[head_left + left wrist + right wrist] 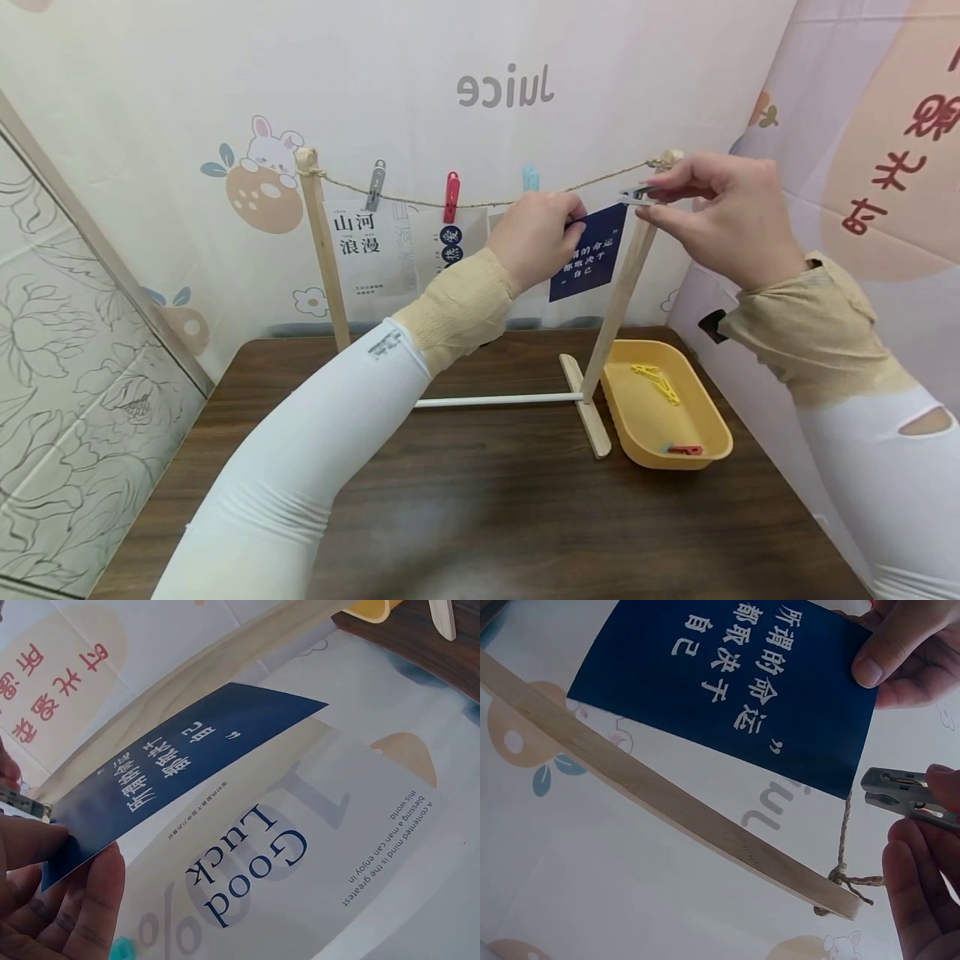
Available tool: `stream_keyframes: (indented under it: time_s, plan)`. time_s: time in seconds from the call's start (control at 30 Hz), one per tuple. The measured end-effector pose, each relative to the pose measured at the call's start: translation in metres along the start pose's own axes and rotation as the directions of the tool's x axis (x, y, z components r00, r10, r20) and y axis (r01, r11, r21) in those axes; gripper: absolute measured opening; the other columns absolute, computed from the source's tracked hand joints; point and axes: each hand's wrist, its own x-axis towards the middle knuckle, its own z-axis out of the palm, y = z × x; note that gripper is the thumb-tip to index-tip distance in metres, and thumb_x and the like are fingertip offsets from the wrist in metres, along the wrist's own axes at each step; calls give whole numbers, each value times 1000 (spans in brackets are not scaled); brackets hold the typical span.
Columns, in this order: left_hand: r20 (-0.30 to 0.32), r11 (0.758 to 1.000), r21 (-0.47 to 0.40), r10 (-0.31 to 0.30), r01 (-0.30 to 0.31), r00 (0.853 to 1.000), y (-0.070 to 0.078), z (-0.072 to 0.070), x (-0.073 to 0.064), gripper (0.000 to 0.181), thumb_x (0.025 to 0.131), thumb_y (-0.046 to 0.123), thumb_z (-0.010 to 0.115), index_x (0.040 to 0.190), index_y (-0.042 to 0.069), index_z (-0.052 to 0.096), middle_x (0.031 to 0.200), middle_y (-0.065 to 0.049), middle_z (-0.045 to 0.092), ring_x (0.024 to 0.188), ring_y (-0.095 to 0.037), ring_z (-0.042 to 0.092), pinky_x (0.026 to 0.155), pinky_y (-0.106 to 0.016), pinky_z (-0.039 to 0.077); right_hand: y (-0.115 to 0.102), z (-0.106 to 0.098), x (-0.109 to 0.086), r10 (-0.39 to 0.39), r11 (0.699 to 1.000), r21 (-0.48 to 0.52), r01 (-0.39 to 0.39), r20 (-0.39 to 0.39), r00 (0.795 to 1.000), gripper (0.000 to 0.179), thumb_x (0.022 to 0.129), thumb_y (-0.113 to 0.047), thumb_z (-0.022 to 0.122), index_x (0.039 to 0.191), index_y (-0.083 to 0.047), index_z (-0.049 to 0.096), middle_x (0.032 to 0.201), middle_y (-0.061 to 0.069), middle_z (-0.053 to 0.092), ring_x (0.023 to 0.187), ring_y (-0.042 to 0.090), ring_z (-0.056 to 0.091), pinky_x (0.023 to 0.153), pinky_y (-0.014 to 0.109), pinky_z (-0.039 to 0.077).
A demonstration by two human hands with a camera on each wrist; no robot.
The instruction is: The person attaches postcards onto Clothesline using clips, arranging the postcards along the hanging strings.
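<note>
My left hand (531, 240) pinches a dark blue card (588, 265) with white lettering by its upper edge, thumb on one face and fingers behind. The card hangs tilted near the right post, close to the twine (609, 177). In my right hand (729, 215) a grey clothespin (901, 792) is held between thumb and fingers, its nose pointing at the card's upper corner. Clipped along the twine are a grey clothespin (377, 185), a red clothespin (452, 198) and a light blue clothespin (530, 177). Behind my left hand hangs a "Good Luck" card (259, 859).
The wooden frame's right post (621, 308) stands on a foot (592, 429), with a white rod (498, 401) low across. A yellow tray (641, 421) beside it holds yellow clothespins (660, 385) and a red one (685, 450). A white lettered card (363, 267) hangs at left.
</note>
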Motion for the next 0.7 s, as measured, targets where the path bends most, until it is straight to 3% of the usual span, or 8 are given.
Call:
stream_keyframes:
  time_s: [0.1,0.23,0.33,0.7]
  plan:
    - [6,1000,12,-12,12,1000,1,0,3,23,112,17,61,125,7,77,121,-6,81,103,-14,78,95,-27,60,-2,-1,4,-8,999,-37,9,8,1000,16,86,3,90,99,3,80,91,-31,73,80,-13,67,80,4,50]
    - [11,999,36,-21,21,1000,3,0,5,23,112,17,60,125,9,77,120,-4,82,103,-13,78,95,-27,60,-7,-1,9,-34,995,-91,35,15,999,14,87,2,89,100,1,82,95,1,84,78,-17,64,72,3,48]
    - [23,998,55,-35,34,999,4,-1,8,24,112,18,59,125,9,77,119,-3,82,103,-13,77,95,-27,60,-9,-1,13,-52,990,-127,55,24,998,12,87,2,88,98,2,82,99,21,82,77,-21,60,71,2,46]
    - [10,996,60,-64,64,998,3,1,15,26,114,17,55,124,8,77,117,-4,82,101,-14,78,91,-28,61,-8,-2,33,-39,981,-185,57,101,994,9,89,-2,88,95,2,82,101,24,82,71,-23,56,70,0,45]
